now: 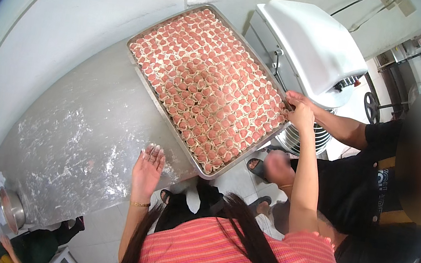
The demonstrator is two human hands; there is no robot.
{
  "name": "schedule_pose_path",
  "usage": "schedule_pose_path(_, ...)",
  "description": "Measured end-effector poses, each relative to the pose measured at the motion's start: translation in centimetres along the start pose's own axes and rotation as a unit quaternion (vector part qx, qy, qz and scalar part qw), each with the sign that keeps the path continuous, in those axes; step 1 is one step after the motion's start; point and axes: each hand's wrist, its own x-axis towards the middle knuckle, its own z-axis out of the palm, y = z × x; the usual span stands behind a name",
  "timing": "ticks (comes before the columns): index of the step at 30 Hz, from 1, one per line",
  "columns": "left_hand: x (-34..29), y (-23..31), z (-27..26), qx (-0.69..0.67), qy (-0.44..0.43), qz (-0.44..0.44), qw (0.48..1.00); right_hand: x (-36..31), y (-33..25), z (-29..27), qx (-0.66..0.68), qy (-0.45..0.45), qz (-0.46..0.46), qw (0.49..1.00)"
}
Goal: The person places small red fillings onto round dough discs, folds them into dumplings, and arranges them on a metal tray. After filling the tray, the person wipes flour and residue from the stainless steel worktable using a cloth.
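A large metal tray (155, 102) is covered with rows of small dumplings (217, 86), pink meat showing on top of pale wrappers. My left hand (148, 170), floury and palm up with fingers stretched out, is held over the table edge beside the tray and holds nothing. At the tray's right corner is my right hand (302, 114), its fingers curled closed at the rim and the last dumplings. What lies between those fingers is hidden. A co-worker's hand (297, 98) is right behind mine at that corner, and the person's other hand (277, 167) hangs below the tray.
The metal table (80, 116) is streaked with flour. A white machine (312, 43) with a wire guard stands behind the tray's right side. A metal bowl (12, 207) is at the left table end, near another person's arm (5, 242). The co-worker in black (346, 180) stands close on the right.
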Motion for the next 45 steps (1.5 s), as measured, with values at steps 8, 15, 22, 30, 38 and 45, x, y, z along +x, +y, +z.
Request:
schedule_pose_path(8, -4.8, 3.3, -4.2, 0.022, 0.039, 0.066, 0.997, -5.0, -6.6, -4.9, 0.080, 0.217, -0.063, 0.971)
schedule_pose_path(15, -7.7, 5.5, -7.0, 0.175, 0.061, 0.083, 0.979, -20.9, -22.0, 3.0, 0.152, 0.081, -0.252, 0.952)
schedule_pose_path(22, -9.4, 11.0, -9.4, 0.235, -0.006, 0.197, 0.952, -37.7, -41.2, 10.6, -0.177, 0.086, -0.540, 0.819)
schedule_pose_path(30, -16.0, 14.1, -16.9, 0.127, 0.054, 0.109, 0.984, -48.4, -44.6, 12.8, -0.123, 0.048, -0.538, 0.833)
schedule_pose_path(38, -21.5, 3.6, -21.8, 0.136, 0.061, -0.047, 0.988, -57.2, -34.1, 15.4, 0.108, -0.099, -0.435, 0.889)
schedule_pose_path(45, -27.9, -7.0, -23.7, 0.172, 0.045, -0.118, 0.977, -66.6, -24.3, 16.8, 0.228, -0.058, -0.329, 0.915)
